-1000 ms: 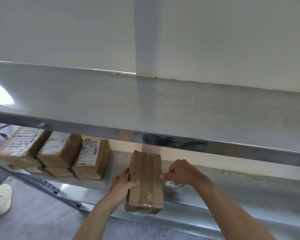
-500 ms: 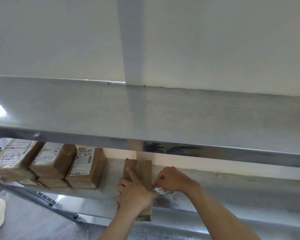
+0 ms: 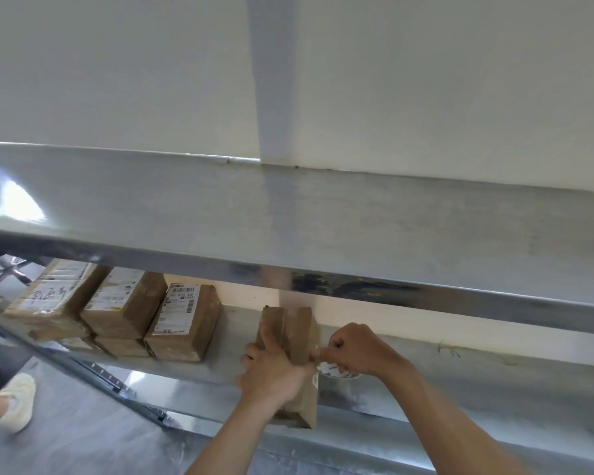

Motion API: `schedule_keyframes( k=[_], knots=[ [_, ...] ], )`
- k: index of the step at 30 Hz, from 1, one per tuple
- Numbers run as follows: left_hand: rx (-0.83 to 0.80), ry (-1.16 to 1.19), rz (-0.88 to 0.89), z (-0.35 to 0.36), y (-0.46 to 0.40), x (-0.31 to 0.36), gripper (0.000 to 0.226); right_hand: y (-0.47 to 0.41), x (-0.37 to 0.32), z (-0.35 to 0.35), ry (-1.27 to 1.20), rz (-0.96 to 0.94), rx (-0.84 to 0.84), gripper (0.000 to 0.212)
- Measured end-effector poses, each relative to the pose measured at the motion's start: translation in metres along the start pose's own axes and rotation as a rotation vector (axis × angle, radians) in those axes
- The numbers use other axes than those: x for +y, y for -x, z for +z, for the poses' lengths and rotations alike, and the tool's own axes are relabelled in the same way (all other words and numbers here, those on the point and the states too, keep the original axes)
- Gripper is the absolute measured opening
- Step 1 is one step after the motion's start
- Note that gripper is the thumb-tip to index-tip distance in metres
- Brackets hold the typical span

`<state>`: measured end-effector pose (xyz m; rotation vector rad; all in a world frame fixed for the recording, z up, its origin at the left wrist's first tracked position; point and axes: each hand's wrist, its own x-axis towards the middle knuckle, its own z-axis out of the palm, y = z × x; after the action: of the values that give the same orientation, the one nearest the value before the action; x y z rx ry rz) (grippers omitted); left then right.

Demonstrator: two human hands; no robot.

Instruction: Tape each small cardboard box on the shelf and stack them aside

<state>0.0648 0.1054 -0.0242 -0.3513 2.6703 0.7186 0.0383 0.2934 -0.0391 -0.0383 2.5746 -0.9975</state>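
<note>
Taping in hand: my left hand [image 3: 271,375] presses the box [image 3: 294,341] on the shelf [image 3: 460,382]; my right hand [image 3: 354,349] pinches tape [image 3: 335,369] beside it. Next, tear cleanly, then stack it.

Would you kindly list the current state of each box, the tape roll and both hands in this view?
box being taped: flat on the lower shelf, clear tape along its top, near end past the shelf's edge.
left hand: pressing on the box top, index finger extended.
right hand: fingers curled, pinching at the box's right edge.
tape roll: on the shelf, mostly hidden under the right hand.
labelled boxes: stacked at the left, untouched.
</note>
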Motion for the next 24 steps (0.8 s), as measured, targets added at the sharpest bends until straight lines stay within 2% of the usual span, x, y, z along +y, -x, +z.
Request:
schedule_keyframes(
  k=[6, 12, 16, 20, 24],
  knots=[
    [-0.097, 0.24, 0.011, -0.005, -0.002, -0.004, 0.129, 0.016, -0.001, -0.03, 0.051, 0.019, 0.047, 0.051],
    [-0.189, 0.457, 0.031, -0.012, -0.011, -0.019, 0.127, 0.023, 0.006, -0.037, 0.058, 0.075, 0.056, 0.051],
    [-0.294, 0.668, 0.022, -0.011, -0.011, -0.02, 0.132, 0.025, 0.005, -0.038, 0.033, 0.1, 0.027, 0.042],
    [-0.375, 0.812, 0.029, -0.006, -0.009, -0.019, 0.121, 0.022, 0.001, -0.035, 0.055, 0.112, 0.01, 0.039],
    [-0.448, 0.89, -0.047, 0.002, -0.017, -0.026, 0.112, 0.014, -0.005, -0.032, 0.102, 0.138, 0.003, 0.037]
  ],
)
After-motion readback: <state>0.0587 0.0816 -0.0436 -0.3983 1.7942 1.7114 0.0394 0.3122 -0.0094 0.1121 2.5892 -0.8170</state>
